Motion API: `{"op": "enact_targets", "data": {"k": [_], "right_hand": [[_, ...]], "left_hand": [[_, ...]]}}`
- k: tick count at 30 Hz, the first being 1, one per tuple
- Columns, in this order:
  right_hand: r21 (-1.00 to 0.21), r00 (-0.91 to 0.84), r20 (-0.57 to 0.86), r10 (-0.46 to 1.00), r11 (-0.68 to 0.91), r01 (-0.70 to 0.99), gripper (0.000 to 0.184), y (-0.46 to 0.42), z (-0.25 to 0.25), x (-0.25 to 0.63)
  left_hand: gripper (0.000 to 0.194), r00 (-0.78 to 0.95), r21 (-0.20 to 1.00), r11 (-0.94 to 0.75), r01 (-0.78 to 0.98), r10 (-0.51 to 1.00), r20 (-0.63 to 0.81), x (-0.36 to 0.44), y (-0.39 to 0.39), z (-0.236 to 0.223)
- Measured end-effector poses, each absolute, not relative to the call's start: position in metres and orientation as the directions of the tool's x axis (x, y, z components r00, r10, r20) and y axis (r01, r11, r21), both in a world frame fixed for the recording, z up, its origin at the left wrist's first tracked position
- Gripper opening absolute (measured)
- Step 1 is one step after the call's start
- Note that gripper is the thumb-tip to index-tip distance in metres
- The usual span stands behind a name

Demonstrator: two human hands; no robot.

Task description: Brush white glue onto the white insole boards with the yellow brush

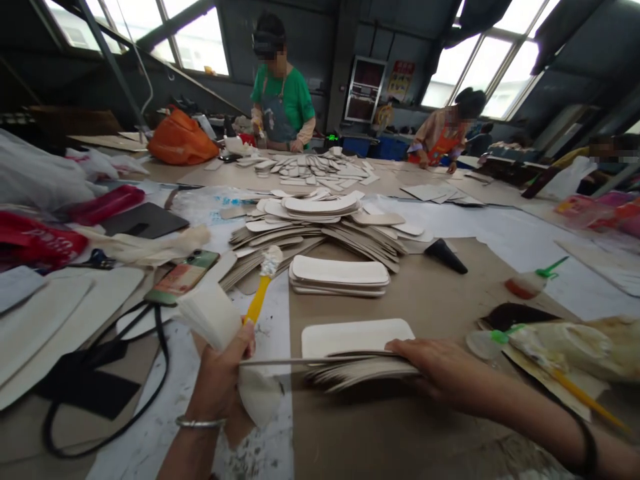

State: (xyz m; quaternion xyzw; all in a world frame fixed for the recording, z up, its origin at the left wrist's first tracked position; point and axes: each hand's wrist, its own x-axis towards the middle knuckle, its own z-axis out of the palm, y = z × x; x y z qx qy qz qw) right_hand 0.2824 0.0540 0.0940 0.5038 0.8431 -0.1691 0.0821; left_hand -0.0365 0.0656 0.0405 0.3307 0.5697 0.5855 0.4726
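My left hand [227, 363] is closed around the yellow handle of a glue brush [257, 300], whose bristles are caked white and point up. White strips [210, 313] fan out at the same hand; I cannot tell how firmly it grips them. My right hand [430, 367] is closed on the right end of a fanned stack of pale cardboard strips [360, 373], tilted above the table. One thin strip, seen edge-on, reaches from this stack to my left hand. Just behind lies a white strip [357, 337], and farther back a neat pile of rounded strips [340, 272].
Larger strip piles [320, 207] stand mid-table beside a black cone [445, 255]. A glue bottle [527, 283] and another yellow-handled brush [585, 393] lie right. At left are a phone [185, 275] and black strap [163, 347]. Co-workers [283, 100] stand across the table.
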Motion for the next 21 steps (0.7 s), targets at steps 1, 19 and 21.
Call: {"op": "enact_targets", "data": {"k": [1,19,21], "right_hand": [[-0.209,-0.481,-0.313,0.819,0.435,0.876,0.042,0.054,0.085,0.28],[-0.303,-0.611,-0.265,0.746,0.537,0.787,0.023,0.06,0.083,0.221],[-0.324,-0.631,-0.245,0.736,0.551,0.769,0.025,0.059,0.084,0.215]], "left_hand": [[0.027,-0.328,0.979,0.122,-0.165,0.929,-0.17,-0.034,0.061,0.034],[0.025,-0.393,0.979,0.134,0.155,0.917,-0.063,-0.008,0.039,0.024],[0.025,-0.437,0.981,0.164,0.108,0.894,-0.101,-0.006,0.04,0.024]]}}
